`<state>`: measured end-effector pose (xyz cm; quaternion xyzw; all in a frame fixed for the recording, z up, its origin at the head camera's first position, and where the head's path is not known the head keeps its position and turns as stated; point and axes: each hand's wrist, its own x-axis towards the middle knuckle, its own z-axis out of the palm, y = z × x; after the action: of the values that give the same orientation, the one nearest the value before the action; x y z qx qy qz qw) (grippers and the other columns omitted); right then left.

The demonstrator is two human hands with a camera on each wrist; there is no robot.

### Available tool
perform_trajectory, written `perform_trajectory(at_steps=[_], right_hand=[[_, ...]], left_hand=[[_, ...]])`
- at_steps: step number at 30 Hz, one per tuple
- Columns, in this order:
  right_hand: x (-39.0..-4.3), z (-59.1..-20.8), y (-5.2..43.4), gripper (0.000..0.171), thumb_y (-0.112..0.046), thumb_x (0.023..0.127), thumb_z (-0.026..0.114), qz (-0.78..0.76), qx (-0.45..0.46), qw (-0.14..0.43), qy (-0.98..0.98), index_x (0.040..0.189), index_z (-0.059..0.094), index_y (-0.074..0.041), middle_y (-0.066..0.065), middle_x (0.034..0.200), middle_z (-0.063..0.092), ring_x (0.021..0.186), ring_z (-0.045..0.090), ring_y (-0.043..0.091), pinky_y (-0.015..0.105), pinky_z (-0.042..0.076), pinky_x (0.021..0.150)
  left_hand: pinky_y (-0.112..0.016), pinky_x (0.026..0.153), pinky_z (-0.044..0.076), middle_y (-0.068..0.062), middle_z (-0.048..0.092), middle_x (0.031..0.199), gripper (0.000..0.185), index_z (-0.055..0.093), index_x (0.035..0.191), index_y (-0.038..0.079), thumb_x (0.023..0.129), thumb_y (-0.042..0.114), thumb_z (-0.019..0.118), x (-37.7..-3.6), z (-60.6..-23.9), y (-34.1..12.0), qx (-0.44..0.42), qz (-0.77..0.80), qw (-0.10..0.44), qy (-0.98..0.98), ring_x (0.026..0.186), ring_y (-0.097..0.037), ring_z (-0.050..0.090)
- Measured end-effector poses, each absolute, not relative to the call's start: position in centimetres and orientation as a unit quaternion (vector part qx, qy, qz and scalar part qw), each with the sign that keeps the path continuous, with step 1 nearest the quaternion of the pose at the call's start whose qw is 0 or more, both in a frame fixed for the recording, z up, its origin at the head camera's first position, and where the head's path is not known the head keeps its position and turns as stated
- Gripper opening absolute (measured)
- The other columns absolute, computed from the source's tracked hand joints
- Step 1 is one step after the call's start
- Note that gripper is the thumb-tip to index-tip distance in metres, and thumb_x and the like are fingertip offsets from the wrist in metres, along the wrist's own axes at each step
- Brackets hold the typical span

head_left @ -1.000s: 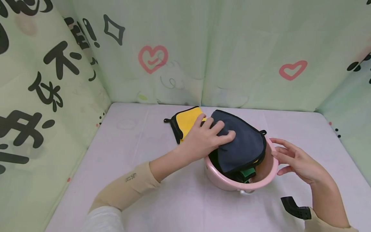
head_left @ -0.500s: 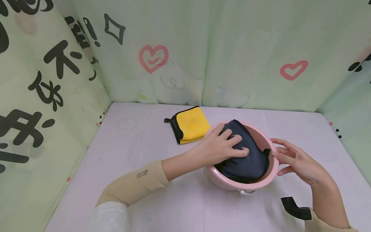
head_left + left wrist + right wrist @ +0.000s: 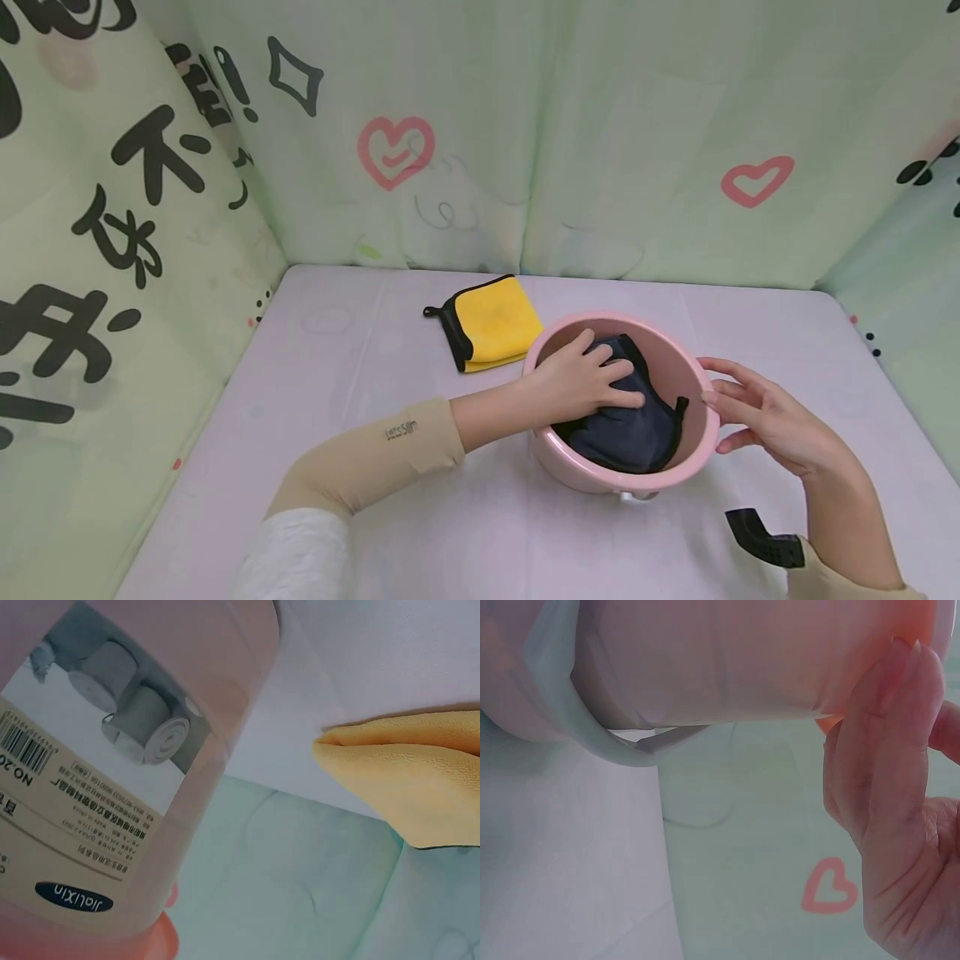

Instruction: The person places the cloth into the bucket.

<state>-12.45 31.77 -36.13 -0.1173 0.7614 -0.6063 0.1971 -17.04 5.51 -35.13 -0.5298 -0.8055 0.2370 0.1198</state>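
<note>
Two hands are at the basin [image 3: 678, 354]: your left hand [image 3: 581, 385] reaches inside it, fingers spread flat and pressing the dark cloth [image 3: 633, 425] down against its floor, while your right hand [image 3: 757, 410] rests open against the outside of the rim, fingertips [image 3: 889, 712] just touching the pink wall. The cloth lies wholly inside the basin, bunched toward its near side.

The basin is light and sits on a smooth tabletop [image 3: 360, 375]. Since the right hand only touches it and does not grip, a sideways push from the left hand would likely slide or tip the basin. One black-trimmed corner of the cloth rides up the wall on the right; it may spring back over the rim once you lift your palm. The yellow cloth [image 3: 491, 321] lies just left of the basin, where your forearm could drag it.
</note>
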Motion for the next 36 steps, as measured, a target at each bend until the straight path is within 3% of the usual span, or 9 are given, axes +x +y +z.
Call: perform_trajectory(at_steps=[7,19,28,36], right_hand=[[-12.6,-36.1,31.8,0.044,-0.001,0.095,0.042,-0.6,-0.119,0.196,0.766,0.125,0.039,-0.032,-0.009,0.104,0.062,0.075,0.063,0.016,0.034,0.054,0.053],[-12.6,-36.0,31.8,0.044,0.0,0.095,0.042,-0.605,-0.12,0.196,0.763,0.125,0.04,-0.031,-0.007,0.102,0.063,0.074,0.063,0.016,0.033,0.054,0.053],[-12.5,-36.0,31.8,0.043,-0.001,0.095,0.041,-0.606,-0.117,0.197,0.762,0.125,0.039,-0.031,-0.007,0.103,0.062,0.074,0.063,0.016,0.033,0.054,0.053],[-12.4,-36.2,31.8,0.043,-0.001,0.095,0.042,-0.605,-0.111,0.195,0.764,0.125,0.04,-0.032,-0.009,0.103,0.063,0.075,0.063,0.016,0.033,0.054,0.053]], left_hand=[[-0.039,0.102,0.029,0.007,0.022,0.145,0.044,0.013,0.139,0.047,0.1,0.034,0.028,-17.3,-35.4,6.4,-0.516,0.312,0.048,-0.796,0.122,-0.016,0.036],[-0.035,0.107,0.025,0.006,0.017,0.148,0.05,0.006,0.141,0.046,0.099,0.036,0.031,-17.4,-35.3,7.0,-0.499,0.346,-0.018,-0.794,0.127,-0.014,0.03],[-0.034,0.107,0.025,0.006,0.015,0.148,0.049,0.005,0.141,0.046,0.099,0.037,0.029,-17.4,-35.4,7.2,-0.496,0.349,-0.03,-0.795,0.127,-0.014,0.028],[-0.035,0.105,0.027,0.006,0.022,0.146,0.047,0.015,0.14,0.046,0.097,0.04,0.033,-17.6,-35.4,6.6,-0.509,0.306,-0.006,-0.805,0.125,-0.015,0.031]])
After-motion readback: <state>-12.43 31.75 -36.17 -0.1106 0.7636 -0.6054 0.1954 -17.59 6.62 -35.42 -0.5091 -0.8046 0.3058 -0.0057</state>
